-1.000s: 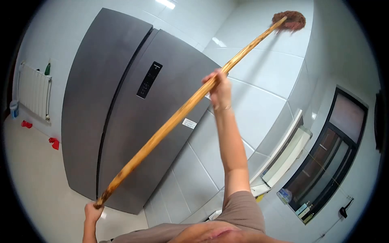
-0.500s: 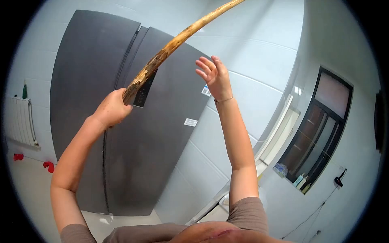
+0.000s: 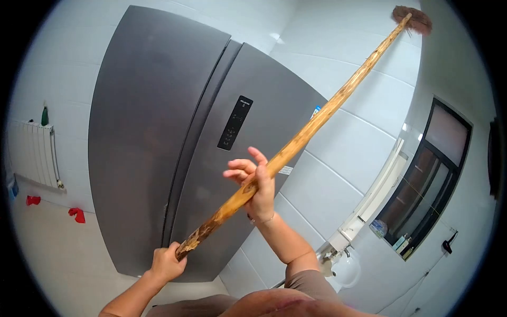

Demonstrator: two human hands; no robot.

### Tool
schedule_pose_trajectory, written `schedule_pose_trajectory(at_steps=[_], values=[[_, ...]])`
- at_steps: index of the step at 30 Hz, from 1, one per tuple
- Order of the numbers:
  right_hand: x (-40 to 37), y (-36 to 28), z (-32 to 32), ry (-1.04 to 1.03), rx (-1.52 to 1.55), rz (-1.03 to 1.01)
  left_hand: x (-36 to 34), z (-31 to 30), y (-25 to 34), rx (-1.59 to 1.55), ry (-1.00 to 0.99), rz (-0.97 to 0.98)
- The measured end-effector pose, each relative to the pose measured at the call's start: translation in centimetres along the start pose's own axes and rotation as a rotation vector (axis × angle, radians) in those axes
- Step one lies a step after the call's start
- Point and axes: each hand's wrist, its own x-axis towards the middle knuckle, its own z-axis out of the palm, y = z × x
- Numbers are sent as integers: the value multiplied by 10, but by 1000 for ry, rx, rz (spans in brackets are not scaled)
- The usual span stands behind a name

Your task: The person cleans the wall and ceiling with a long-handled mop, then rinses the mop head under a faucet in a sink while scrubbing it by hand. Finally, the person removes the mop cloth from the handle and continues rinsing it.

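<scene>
A long wooden pole (image 3: 301, 138) slants up to the right, with a shaggy reddish-brown head (image 3: 414, 21) at its far end near the upper wall. My left hand (image 3: 166, 263) is closed around the pole's dark, rough lower end. Farther up, my right hand (image 3: 256, 190) has the pole in the crook between thumb and fingers, its fingers loosely spread. Behind both hands stands a large grey fridge (image 3: 153, 116) with a dark control panel (image 3: 235, 122).
At the left wall is a white radiator (image 3: 34, 153), with red items (image 3: 77, 215) on the floor. A dark-framed window (image 3: 422, 174) with bottles (image 3: 401, 244) on its sill is at right. Below it are a white washbasin (image 3: 348, 269) and a hanging hair dryer (image 3: 448, 244).
My right hand has come down from the air onto the pole. My left hand has moved lower with the pole's end. The pole's shaggy head has come into view at upper right.
</scene>
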Motion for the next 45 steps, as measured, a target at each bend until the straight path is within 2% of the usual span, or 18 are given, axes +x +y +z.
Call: schedule_pose_trajectory(at_steps=[2, 3, 10, 12, 16, 18, 20, 22, 24, 28, 30, 33, 35, 36, 39, 45], values=[[24, -7, -20, -96, 3, -30, 18, 5, 1, 85, 59, 84], [42, -15, -24, -85, -17, -58, 35, -1, 15, 0, 66, 72], [200, -102, -32, 35, -282, -287, 163, -51, 106, 44, 73, 62], [239, -122, -39, 85, -251, -246, 188, -63, 131, 58, 40, 59], [265, -130, -41, 98, -225, -191, 208, -73, 148, 41, -2, 26], [268, -120, -42, 73, -212, -155, 201, -77, 147, 36, 17, 62], [255, -105, -34, 81, -227, -119, 187, -92, 149, -45, -128, -171], [238, -86, -24, 69, -226, -85, 166, -98, 128, -14, -116, -156], [207, -64, -5, 67, -254, -53, 140, -111, 112, 17, -165, -218], [131, -14, 37, -16, -216, 19, 61, -132, 61, 30, -131, -265], [86, 10, 56, -40, -213, 64, 15, -140, 37, 41, -149, -366], [19, 44, 74, -5, -175, 171, -57, -127, -13, 69, -77, -391], [-12, 57, 75, 39, -164, 233, -82, -108, -30, 77, -51, -425], [-18, 61, 73, 65, -206, 256, -87, -97, -34, 91, -24, -379], [2, 51, 47, 103, -175, 184, -61, -76, -23, 55, -31, -328], [123, 0, -9, 47, -197, 39, 72, -55, 37, -30, -10, -203]])
